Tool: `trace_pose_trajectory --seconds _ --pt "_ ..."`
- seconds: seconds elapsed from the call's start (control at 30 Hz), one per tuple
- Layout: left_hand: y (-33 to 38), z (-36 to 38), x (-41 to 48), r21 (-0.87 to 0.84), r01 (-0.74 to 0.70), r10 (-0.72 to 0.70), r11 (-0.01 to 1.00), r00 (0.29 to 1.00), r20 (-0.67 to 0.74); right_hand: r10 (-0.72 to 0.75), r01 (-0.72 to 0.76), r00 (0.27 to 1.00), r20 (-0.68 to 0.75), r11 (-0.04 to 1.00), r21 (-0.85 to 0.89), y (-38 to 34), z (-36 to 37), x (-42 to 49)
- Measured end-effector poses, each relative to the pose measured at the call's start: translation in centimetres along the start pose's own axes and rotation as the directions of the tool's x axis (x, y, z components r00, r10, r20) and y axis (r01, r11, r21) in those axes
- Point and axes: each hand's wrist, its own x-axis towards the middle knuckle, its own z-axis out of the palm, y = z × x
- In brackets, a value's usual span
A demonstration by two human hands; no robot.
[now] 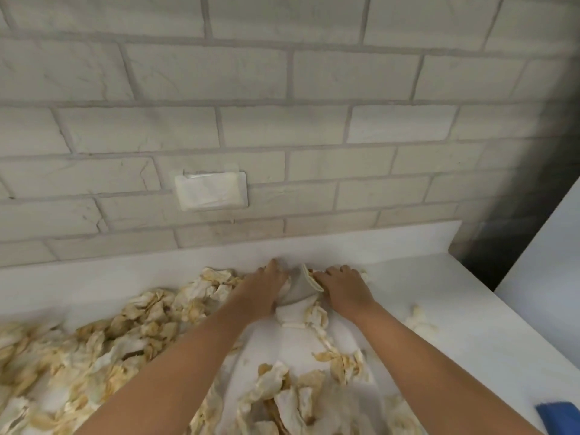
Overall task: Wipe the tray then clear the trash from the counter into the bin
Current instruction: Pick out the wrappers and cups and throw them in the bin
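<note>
Crumpled, brown-stained paper towels point(103, 350) cover much of the white counter point(455, 309), piled thick at the left and front. Both my arms reach forward to the back of the counter. My left hand point(266, 284) and my right hand point(343, 285) press from either side on a white paper cup point(298, 288) lying on its side between them. A wad of stained paper point(301, 313) lies just under the cup. No tray and no bin are in view.
A pale brick wall rises behind the counter, with a white wall socket point(211, 191) on it. A small paper scrap point(419, 318) lies alone at the right. A blue object point(558, 419) pokes in at the bottom right corner. The counter ends at the right edge.
</note>
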Motion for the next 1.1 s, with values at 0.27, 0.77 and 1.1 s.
trace_pose_trajectory --seconds 0.27,0.77,1.1 --pt "0.0 -0.3 -1.5 -0.306 0.150 -0.194 0.940 0.974 -0.116 0.217 -0.138 0.956 -0.196 0.926 0.351 -1.0 -1.6 -4.1" --pt "8.8 -9.0 -9.5 -0.720 0.158 -0.429 0.676 0.878 -0.210 0.494 -0.057 0.868 -0.059 0.216 0.975 -0.4 -5.4 -19.9" --pt "34.5 -13.4 -22.4 -0.972 -0.120 -0.146 0.204 0.978 -0.151 0.747 0.009 0.665 -0.024 0.023 1.000 5.9 -6.7 -48.0"
